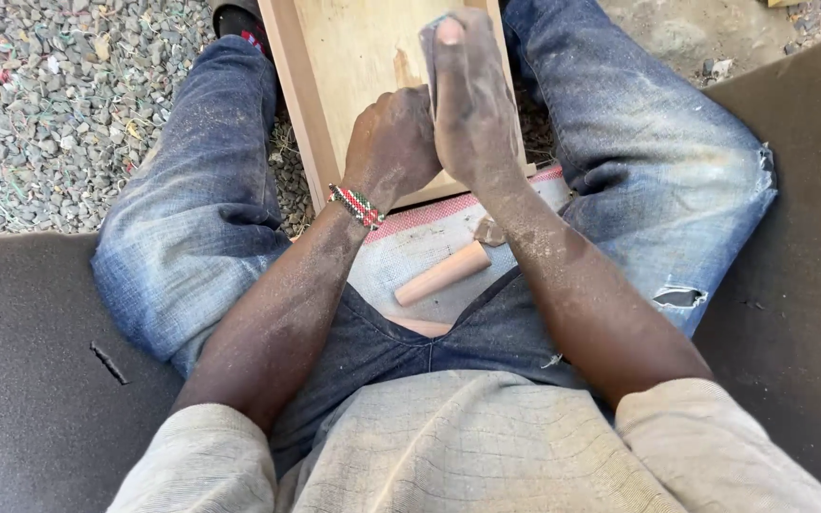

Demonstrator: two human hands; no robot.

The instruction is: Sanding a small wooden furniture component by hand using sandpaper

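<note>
A pale wooden board with a raised rim (334, 66) lies between my knees, running away from me. My left hand (393, 142), with a beaded bracelet on the wrist, is curled into a fist on the board's near end and holds it down. My right hand (472, 104) reaches further along the board, fingers closed over a grey sheet of sandpaper (427, 43) pressed flat on the wood. Both forearms are dusted with fine sawdust.
A short round wooden dowel (444, 274) lies on a white woven cloth with a red stripe (410, 242) in my lap, next to a small brown scrap (488, 231). I sit on dark foam (30, 380). Gravel (49, 104) covers the ground at the left.
</note>
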